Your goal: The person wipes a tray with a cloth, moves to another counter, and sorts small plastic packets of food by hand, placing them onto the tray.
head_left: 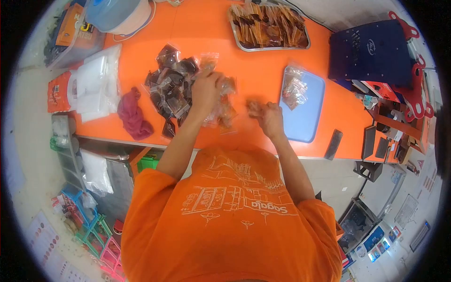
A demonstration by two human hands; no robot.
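My left hand (206, 90) reaches over the packets on the orange table, fingers curled down; what lies under its fingertips is hidden. Left of it is a heap of small clear zip bags with dark contents (173, 91). Just right of it, small clear bags with light brown contents (226, 115) lie in a loose column. My right hand (271, 120) is closed, pinching a small clear packet with brownish contents (254, 108) above the table. Close to that hand, a blue tray (310, 113) carries a few clear packets (295, 88) at its upper left.
A metal tray (272, 48) full of upright brown packets stands at the back. A dark blue crate (371, 51) is at the right. Further left are a maroon cloth (134, 114), white plastic bags (96, 82) and a blue-white tub (120, 16). A dark phone-like slab (333, 144) lies near the front edge.
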